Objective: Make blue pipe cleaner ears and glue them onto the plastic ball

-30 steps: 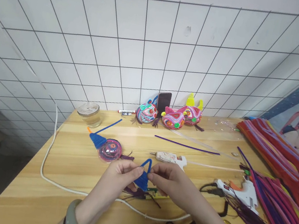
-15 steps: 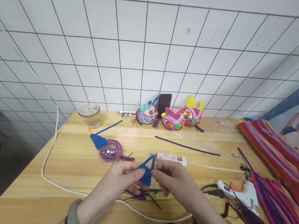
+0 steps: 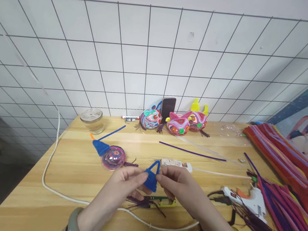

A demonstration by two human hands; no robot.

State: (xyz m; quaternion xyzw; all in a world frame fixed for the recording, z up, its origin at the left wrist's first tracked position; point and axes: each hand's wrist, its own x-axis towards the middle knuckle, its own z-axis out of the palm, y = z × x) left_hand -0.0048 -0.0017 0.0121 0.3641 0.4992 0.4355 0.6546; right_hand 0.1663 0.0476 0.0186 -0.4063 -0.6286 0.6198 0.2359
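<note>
Between my hands is a blue pipe-cleaner piece (image 3: 150, 180), a flat wound body with a bent triangular loop on top. My left hand (image 3: 128, 182) pinches its left side between thumb and fingers. The fingertips of my right hand (image 3: 177, 180) are closed on the loop's lower right end. Below my hands lie a yellow-and-green tool (image 3: 167, 203) and dark purple tassel strands (image 3: 139, 202), partly hidden. To the left, a similar blue piece (image 3: 100, 147) with an orange tip rests against a clear round ball (image 3: 113, 157) with pink and purple coils inside.
Colourful decorated fish-like figures (image 3: 178, 124) and a phone (image 3: 168, 108) stand by the tiled wall. A glass jar (image 3: 92, 120) is at the back left. On the right lie a white glue gun (image 3: 254, 201) and pipe-cleaner bundles (image 3: 292, 209). A white cable (image 3: 69, 196) crosses the table.
The blue piece has tilted slightly in my fingers. Both hands keep their grip and have hardly moved; the view has shifted a little.
</note>
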